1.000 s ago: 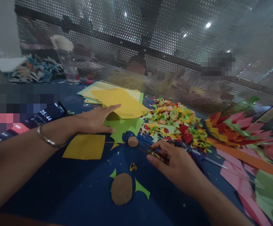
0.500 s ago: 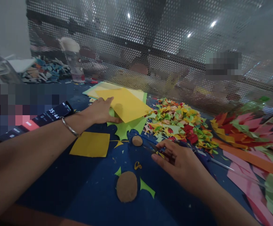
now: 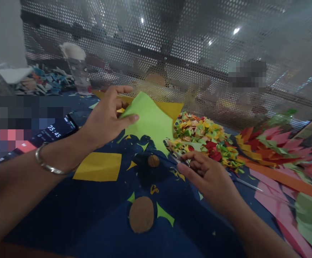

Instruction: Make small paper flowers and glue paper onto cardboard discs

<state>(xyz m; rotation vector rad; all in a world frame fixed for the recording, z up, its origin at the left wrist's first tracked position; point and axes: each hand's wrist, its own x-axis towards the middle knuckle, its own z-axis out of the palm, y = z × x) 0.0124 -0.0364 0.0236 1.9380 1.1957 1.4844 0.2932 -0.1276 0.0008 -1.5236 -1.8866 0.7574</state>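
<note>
My left hand [image 3: 104,116] has its thumb on the front of a light green paper sheet [image 3: 150,116] and its fingers behind the left edge, so the sheet is held raised. Curved notches run along the sheet's lower edge. Behind it shows a darker yellow sheet [image 3: 176,109]. My right hand [image 3: 206,175] is closed on scissors [image 3: 175,155], whose blades point left near the sheet's lower right corner. Below, a small brown disc [image 3: 153,161] and a larger brown disc [image 3: 142,214] lie on the blue table. A yellow paper rectangle [image 3: 98,166] rests under my left wrist.
A heap of colourful paper scraps [image 3: 206,139] is on the right, beside layered pointed paper [image 3: 274,147] and pink strips [image 3: 272,204]. To the left are a phone [image 3: 53,130] and a lidded bottle [image 3: 77,68]. A perforated metal screen [image 3: 150,43] stands behind.
My left hand has risen and now holds the green sheet up; before, it was at the paper stack under a yellow sheet. My right hand still holds the scissors, and the view has shifted slightly.
</note>
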